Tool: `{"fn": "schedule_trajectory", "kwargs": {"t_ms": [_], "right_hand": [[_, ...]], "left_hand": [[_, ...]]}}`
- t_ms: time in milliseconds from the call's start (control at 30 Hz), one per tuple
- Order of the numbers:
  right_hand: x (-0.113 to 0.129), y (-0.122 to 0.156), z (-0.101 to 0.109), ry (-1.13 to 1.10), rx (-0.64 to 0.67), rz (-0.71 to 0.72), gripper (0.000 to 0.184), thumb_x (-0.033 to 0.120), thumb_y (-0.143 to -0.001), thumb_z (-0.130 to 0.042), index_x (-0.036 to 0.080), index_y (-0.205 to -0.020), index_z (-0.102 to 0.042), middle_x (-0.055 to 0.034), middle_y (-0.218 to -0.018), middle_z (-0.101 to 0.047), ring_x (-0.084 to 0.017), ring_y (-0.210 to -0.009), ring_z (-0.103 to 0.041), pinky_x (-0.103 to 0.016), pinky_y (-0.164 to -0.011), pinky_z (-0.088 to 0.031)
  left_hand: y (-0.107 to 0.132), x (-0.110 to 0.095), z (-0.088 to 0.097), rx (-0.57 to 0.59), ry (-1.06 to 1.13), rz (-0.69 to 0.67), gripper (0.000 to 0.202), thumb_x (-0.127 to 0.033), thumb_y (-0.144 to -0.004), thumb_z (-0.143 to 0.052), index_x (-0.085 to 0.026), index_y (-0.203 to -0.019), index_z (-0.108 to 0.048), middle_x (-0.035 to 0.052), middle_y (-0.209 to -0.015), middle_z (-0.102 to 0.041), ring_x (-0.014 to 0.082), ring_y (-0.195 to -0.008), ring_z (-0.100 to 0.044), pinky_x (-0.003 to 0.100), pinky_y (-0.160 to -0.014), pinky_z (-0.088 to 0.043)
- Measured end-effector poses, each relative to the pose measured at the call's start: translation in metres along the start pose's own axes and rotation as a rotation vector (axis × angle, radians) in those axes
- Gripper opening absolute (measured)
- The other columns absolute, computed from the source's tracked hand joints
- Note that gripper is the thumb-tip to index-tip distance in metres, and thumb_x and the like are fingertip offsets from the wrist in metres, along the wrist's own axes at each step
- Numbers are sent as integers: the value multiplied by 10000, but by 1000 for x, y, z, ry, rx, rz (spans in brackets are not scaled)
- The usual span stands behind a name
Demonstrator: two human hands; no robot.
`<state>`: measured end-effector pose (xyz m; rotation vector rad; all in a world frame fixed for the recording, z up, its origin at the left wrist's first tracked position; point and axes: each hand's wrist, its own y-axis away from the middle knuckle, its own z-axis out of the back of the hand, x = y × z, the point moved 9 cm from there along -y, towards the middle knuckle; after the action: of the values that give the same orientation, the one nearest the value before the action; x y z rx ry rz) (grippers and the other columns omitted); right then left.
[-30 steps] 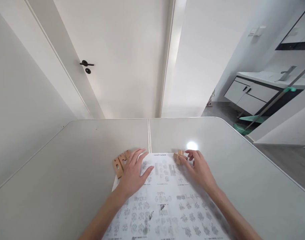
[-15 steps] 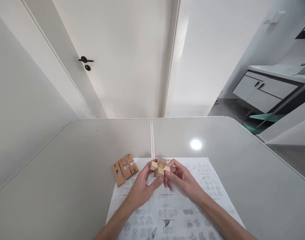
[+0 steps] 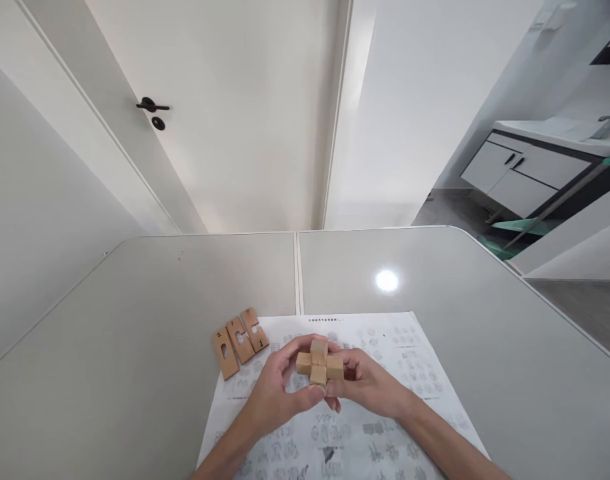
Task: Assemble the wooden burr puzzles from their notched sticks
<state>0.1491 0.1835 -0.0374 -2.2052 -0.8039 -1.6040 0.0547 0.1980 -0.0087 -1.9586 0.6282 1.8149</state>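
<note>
A light wooden burr puzzle (image 3: 319, 363), made of interlocked square blocks in a cross shape, is held between both hands above a printed sheet (image 3: 425, 413). My left hand (image 3: 279, 387) grips it from the left, with the thumb at its lower edge and fingers behind it. On the other side my right hand (image 3: 369, 387) pinches it with the thumb near the bottom right; some of its fingers are hidden behind the puzzle. Three flat brown wooden pieces with cut-outs and numbers (image 3: 241, 340) lie side by side at the sheet's upper left corner.
The sheet with small puzzle drawings rests on a grey table (image 3: 135, 347) with a seam (image 3: 298, 273) down its middle. Beyond the far edge stand a white door (image 3: 235, 120) and a wall. A sink cabinet (image 3: 529, 167) is off to the right.
The puzzle has turned so its cross faces me more squarely, and both hands have come lower in view. My right fingers are closer around it. The camera view has shifted slightly.
</note>
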Motion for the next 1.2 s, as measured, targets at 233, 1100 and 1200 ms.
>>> {"fn": "schedule_trajectory", "kwargs": {"t_ms": [233, 1100, 1200], "right_hand": [[5, 1, 0, 67, -66, 24, 339, 487, -817, -789, 194, -687, -677, 10, -641, -584, -147, -625, -550, -290, -634, -489], [29, 10, 25, 343, -209, 117, 267, 464, -1032, -512, 222, -1111, -591, 7, -786, -608, -131, -663, -557, -268, -625, -452], [26, 9, 19, 315, -152, 111, 294, 475, -1047, -474, 210, -1114, -583, 6, -784, -608, -126, -659, -552, -270, -633, -458]], "left_hand": [[-2, -5, 2, -6, -29, -20, 573, -509, -786, -777, -243, -1274, -641, 111, -1312, -663, 342, -1178, -629, 453, -1021, -506], [-1, -5, 15, -200, -346, -14, 608, -309, -781, -838, -313, -1326, -570, 64, -1359, -646, 275, -1227, -620, 430, -1039, -520], [-1, -8, 14, -184, -356, -22, 623, -307, -760, -851, -303, -1323, -582, 68, -1296, -682, 272, -1162, -656, 419, -1012, -536]]}}
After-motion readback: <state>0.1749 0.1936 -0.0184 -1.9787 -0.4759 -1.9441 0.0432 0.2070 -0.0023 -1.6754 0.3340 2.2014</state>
